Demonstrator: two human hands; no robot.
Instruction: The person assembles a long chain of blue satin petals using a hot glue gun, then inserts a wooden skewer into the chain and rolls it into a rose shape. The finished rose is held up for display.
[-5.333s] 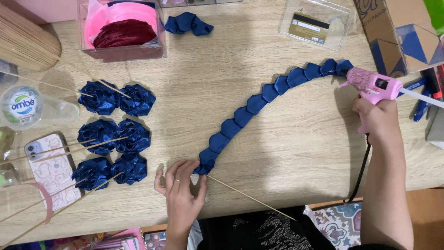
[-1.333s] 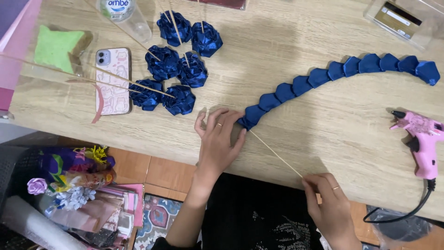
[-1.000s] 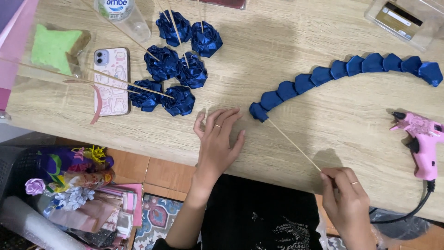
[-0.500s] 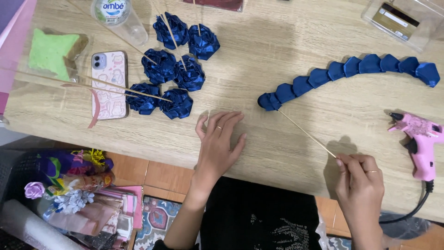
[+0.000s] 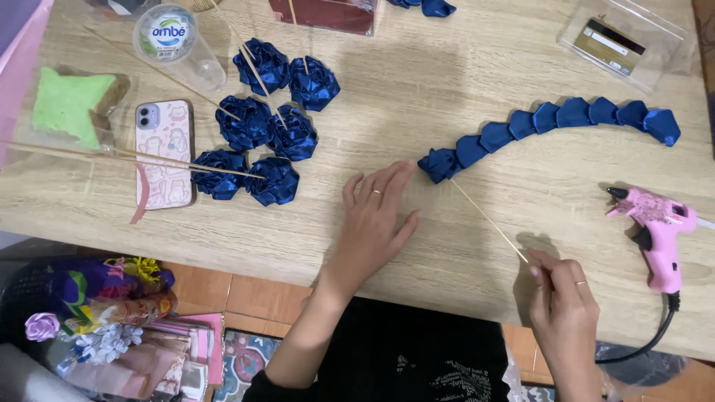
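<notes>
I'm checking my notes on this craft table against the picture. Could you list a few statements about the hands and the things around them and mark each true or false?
1. The right hand pinches the thin wooden stick. True.
2. The left hand holds the pink glue gun. False: it lies flat on the table; the gun lies untouched.
3. The blue ribbon strip sits at the stick's far end. True.
4. The finished blue ribbon roses are right of the strip. False: left.

Hidden or cropped items:
- red tray (image 5: 328, 13), far edge, top cut off
- blue ribbon scrap (image 5: 430, 7), partly cropped
- glue gun (image 5: 655, 227) cord, runs under table edge
</notes>
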